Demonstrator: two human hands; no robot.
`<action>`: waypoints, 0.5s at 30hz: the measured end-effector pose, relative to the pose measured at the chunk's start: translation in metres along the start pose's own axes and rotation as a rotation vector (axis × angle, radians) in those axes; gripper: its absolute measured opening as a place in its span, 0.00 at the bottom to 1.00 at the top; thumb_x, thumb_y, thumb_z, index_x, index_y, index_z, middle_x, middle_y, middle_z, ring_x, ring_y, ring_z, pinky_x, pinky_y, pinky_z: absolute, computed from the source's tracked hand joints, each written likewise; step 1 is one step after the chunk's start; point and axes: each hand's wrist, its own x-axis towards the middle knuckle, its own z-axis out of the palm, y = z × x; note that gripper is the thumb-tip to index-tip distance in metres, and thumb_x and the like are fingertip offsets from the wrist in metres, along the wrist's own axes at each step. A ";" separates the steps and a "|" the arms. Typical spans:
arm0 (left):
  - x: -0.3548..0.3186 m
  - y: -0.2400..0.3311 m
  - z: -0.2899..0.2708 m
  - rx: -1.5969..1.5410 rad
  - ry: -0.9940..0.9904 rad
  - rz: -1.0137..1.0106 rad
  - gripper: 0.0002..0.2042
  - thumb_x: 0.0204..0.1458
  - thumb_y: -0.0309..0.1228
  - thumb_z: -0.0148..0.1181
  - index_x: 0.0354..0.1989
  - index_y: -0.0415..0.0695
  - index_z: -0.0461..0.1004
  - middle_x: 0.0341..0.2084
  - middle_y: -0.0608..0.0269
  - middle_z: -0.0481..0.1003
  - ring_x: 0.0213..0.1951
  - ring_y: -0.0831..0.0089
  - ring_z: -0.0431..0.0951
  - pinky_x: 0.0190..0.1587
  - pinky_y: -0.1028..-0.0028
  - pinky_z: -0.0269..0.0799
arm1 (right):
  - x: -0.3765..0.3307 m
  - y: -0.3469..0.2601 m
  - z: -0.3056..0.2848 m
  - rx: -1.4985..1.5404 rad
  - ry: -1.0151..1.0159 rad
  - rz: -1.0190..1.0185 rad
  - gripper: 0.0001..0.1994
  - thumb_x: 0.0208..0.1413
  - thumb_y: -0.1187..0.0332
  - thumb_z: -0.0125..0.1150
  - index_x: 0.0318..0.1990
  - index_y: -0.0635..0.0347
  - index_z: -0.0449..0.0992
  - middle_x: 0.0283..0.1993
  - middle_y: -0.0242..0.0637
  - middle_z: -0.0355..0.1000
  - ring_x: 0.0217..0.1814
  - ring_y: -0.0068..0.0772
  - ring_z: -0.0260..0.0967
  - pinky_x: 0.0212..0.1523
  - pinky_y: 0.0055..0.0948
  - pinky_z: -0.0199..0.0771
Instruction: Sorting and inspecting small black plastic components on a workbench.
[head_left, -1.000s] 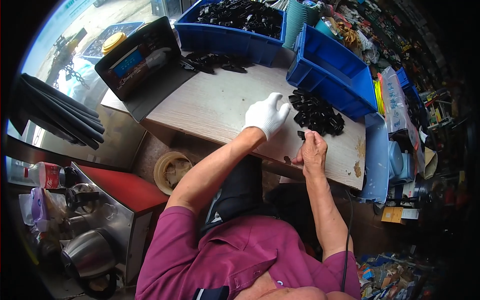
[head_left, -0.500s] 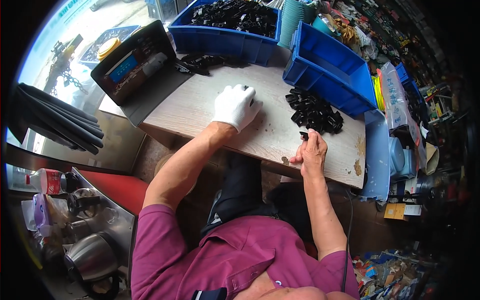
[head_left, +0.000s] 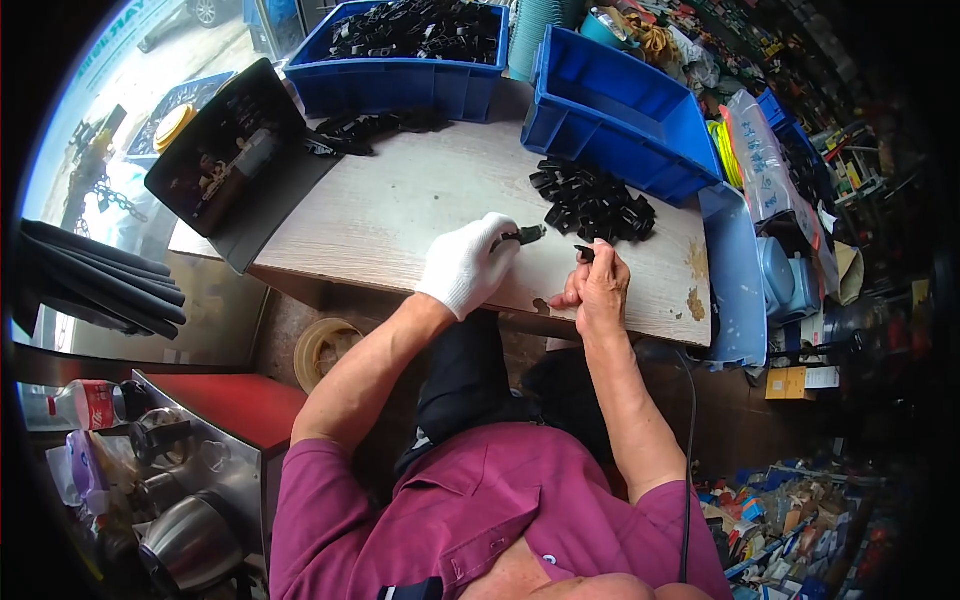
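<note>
My left hand [head_left: 462,265], in a white knitted glove, is closed on a small black plastic piece [head_left: 527,235] that sticks out past the fingertips to the right. A short way to its right, my bare right hand [head_left: 603,290] pinches another small black part [head_left: 586,254] between thumb and finger. Both hands are over the front of the pale wooden table [head_left: 400,225], close together but apart. Just beyond the right hand lies a heap of black plastic pieces [head_left: 600,205]. The exact shape of the held parts is partly covered by my fingers.
A blue crate [head_left: 400,88] heaped with black parts stands at the back left, a second blue crate [head_left: 620,125] at the back right. More black parts [head_left: 350,133] lie beside a propped tablet [head_left: 222,170]. A light-blue bin [head_left: 735,280] adjoins the table's right edge.
My left hand has come nearer and toward my right hand, and the black piece in it now shows clearly. My right hand keeps its pinch. The whole view has shifted slightly.
</note>
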 end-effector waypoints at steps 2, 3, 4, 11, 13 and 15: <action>-0.010 0.004 0.019 -0.119 0.055 0.050 0.08 0.55 0.31 0.60 0.40 0.43 0.73 0.29 0.50 0.78 0.33 0.49 0.79 0.36 0.61 0.74 | 0.000 0.001 0.001 0.010 -0.001 0.000 0.19 0.62 0.52 0.51 0.29 0.60 0.67 0.10 0.29 0.52 0.09 0.24 0.52 0.10 0.36 0.71; -0.011 0.008 0.026 -0.192 0.004 0.016 0.07 0.56 0.31 0.59 0.40 0.43 0.73 0.29 0.49 0.77 0.32 0.49 0.79 0.35 0.61 0.74 | -0.001 0.001 0.000 0.041 0.004 -0.018 0.19 0.62 0.52 0.51 0.29 0.61 0.68 0.11 0.29 0.53 0.09 0.24 0.52 0.09 0.35 0.71; -0.012 0.012 0.031 -0.248 -0.044 0.011 0.07 0.57 0.31 0.58 0.40 0.43 0.72 0.29 0.49 0.77 0.32 0.49 0.79 0.35 0.60 0.73 | -0.003 0.001 0.001 0.073 0.009 -0.037 0.20 0.62 0.52 0.51 0.29 0.61 0.68 0.12 0.29 0.54 0.09 0.25 0.53 0.09 0.35 0.71; -0.007 0.018 0.052 -0.350 -0.094 -0.081 0.07 0.61 0.29 0.52 0.42 0.40 0.73 0.26 0.49 0.75 0.27 0.57 0.79 0.32 0.64 0.73 | -0.002 0.005 -0.003 -0.056 -0.006 -0.116 0.17 0.63 0.54 0.49 0.29 0.58 0.69 0.18 0.31 0.63 0.09 0.29 0.60 0.09 0.35 0.71; -0.007 0.018 0.053 -0.334 -0.054 -0.091 0.08 0.62 0.28 0.51 0.43 0.39 0.73 0.30 0.51 0.77 0.30 0.58 0.80 0.35 0.66 0.74 | -0.004 0.004 -0.002 -0.035 0.024 -0.113 0.16 0.63 0.57 0.49 0.27 0.57 0.68 0.19 0.29 0.63 0.12 0.25 0.59 0.12 0.30 0.67; -0.007 0.021 0.058 -0.361 0.008 -0.100 0.08 0.62 0.28 0.51 0.44 0.39 0.73 0.31 0.50 0.77 0.31 0.57 0.80 0.36 0.66 0.74 | 0.008 0.017 -0.007 -0.111 0.036 -0.203 0.16 0.64 0.61 0.48 0.25 0.58 0.67 0.20 0.26 0.60 0.17 0.21 0.55 0.18 0.26 0.59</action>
